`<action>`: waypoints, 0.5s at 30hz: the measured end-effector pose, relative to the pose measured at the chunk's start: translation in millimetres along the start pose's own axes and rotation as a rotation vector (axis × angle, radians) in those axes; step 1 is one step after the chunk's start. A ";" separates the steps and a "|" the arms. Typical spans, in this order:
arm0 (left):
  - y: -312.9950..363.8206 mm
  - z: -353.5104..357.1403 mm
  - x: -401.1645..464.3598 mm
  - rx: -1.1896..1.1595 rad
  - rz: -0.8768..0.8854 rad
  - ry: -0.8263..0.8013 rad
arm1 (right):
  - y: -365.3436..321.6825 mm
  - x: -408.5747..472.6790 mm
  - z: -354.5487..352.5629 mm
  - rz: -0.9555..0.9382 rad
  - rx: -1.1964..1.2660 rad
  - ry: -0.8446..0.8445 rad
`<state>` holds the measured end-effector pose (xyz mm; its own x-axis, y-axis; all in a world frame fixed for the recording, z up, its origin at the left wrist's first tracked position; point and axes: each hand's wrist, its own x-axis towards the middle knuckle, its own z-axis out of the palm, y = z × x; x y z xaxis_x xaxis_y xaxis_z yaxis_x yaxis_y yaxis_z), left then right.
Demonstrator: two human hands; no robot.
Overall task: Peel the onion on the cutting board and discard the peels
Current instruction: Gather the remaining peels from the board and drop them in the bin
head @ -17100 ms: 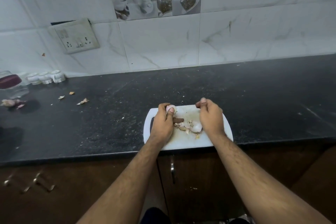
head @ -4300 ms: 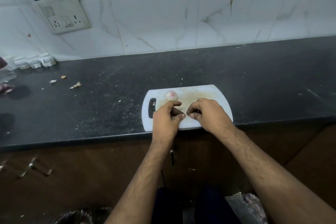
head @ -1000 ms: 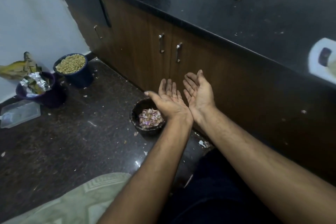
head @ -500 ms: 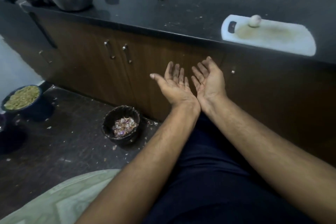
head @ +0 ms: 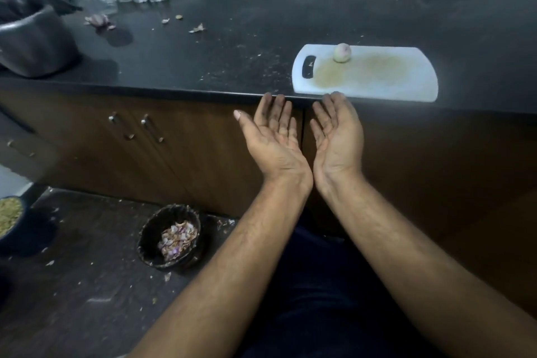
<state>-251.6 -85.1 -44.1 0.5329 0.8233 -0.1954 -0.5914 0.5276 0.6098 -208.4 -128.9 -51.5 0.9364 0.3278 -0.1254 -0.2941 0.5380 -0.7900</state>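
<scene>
Both hands: left hand (head: 271,136) and right hand (head: 337,134) now empty, palms up, fingers straight | peels (head: 177,238) dropped into floor bowl (head: 148,234) | onion (head: 342,52) bare on cutting board (head: 406,81), bench | task looks done

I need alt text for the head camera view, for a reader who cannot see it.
Two empty hands, left hand and right hand, are held palms up before a dark counter. A peeled onion sits on the white cutting board; onion peels fill a black bowl on the floor.
</scene>
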 end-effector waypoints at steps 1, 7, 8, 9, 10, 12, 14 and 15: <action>-4.4 7.4 8.0 0.006 0.000 -0.010 | -2.4 9.2 1.3 -0.023 -0.015 0.010; -25.1 50.9 55.9 0.134 -0.051 0.048 | -18.5 67.4 17.0 -0.228 -0.232 0.169; -27.9 59.3 66.1 0.142 -0.050 0.049 | -22.0 76.9 20.1 -0.248 -0.254 0.185; -30.1 67.9 75.1 0.146 -0.055 0.048 | -25.8 85.2 23.4 -0.262 -0.283 0.196; -32.3 77.4 82.7 0.153 -0.070 0.052 | -30.7 94.4 26.0 -0.265 -0.307 0.202; -35.9 93.8 93.9 0.166 -0.094 0.061 | -42.1 110.7 30.8 -0.240 -0.337 0.224; -40.0 110.6 103.3 0.193 -0.112 0.062 | -54.2 128.9 33.4 -0.196 -0.353 0.257; -42.2 118.4 107.7 0.208 -0.116 0.065 | -59.1 137.6 34.5 -0.179 -0.365 0.266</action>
<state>-97.5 -43.5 0.1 0.5461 0.7750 -0.3180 -0.3876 0.5703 0.7242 -68.8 -88.8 -1.3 0.9966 0.0191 -0.0800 -0.0823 0.2448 -0.9661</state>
